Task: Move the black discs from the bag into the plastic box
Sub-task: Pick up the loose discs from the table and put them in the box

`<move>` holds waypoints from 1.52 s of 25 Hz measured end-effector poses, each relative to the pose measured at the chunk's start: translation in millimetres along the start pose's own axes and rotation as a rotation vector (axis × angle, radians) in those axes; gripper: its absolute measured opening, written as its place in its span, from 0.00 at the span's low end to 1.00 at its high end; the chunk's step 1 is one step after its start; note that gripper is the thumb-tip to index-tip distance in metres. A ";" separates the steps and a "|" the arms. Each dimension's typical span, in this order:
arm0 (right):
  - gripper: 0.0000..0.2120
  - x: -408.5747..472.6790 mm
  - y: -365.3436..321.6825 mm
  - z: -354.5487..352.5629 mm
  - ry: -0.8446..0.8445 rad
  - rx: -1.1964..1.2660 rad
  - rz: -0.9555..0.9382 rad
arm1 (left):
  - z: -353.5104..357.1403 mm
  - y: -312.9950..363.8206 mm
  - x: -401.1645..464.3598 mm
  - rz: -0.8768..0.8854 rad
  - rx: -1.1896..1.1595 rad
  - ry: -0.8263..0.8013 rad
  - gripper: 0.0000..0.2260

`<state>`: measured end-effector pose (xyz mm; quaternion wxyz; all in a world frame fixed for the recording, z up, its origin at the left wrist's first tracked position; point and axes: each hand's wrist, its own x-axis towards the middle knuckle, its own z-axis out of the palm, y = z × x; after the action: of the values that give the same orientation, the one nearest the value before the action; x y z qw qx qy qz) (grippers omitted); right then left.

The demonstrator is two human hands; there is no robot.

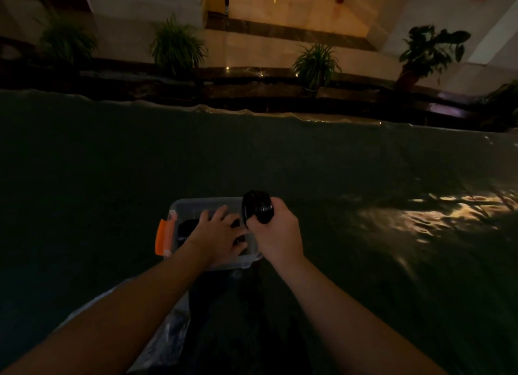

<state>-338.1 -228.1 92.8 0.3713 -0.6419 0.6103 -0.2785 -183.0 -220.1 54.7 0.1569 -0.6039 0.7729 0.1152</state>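
Note:
A clear plastic box (182,205) with an orange latch (164,236) on its left end sits on the dark table in front of me. Black discs (186,227) lie inside it, partly hidden. My left hand (217,234) reaches into the box, fingers spread flat over the discs. My right hand (276,230) hovers at the box's right end, closed around a stack of black discs (258,206) held on edge. A clear plastic bag (171,335) with dark contents lies near me between my forearms.
The table (280,156) is covered by a dark, glossy sheet with a wrinkled far edge. Beyond it stand several potted plants (315,63) on a dark ledge, then a lit tiled floor. Light glares on the sheet at right.

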 end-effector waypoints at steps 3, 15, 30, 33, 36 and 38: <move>0.15 11.3 -8.0 22.2 -0.074 -0.116 0.064 | -2.4 -8.1 2.0 -0.006 0.064 -0.062 0.27; 0.07 24.0 -5.0 71.3 -0.054 -0.412 0.216 | 19.1 -22.4 -2.7 -0.008 -0.117 0.032 0.25; 0.11 45.7 -7.0 77.6 -0.559 -0.473 0.517 | 41.9 -41.1 -5.4 -0.088 -0.322 0.073 0.26; 0.15 45.9 -7.7 71.6 -0.612 -0.442 0.538 | 41.5 -39.4 -7.0 -0.092 -0.308 0.072 0.28; 0.13 40.5 -9.7 72.0 -0.600 -0.472 0.427 | 39.0 -38.8 -15.2 -0.095 -0.281 0.146 0.27; 0.22 33.6 -11.2 68.1 -0.525 -0.467 0.355 | 34.5 -40.8 -26.3 -0.100 -0.251 0.202 0.29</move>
<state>-273.0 -252.3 59.9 0.4011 -0.6430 0.6432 0.1098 -134.1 -193.8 33.3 0.0071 -0.6650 0.7333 0.1416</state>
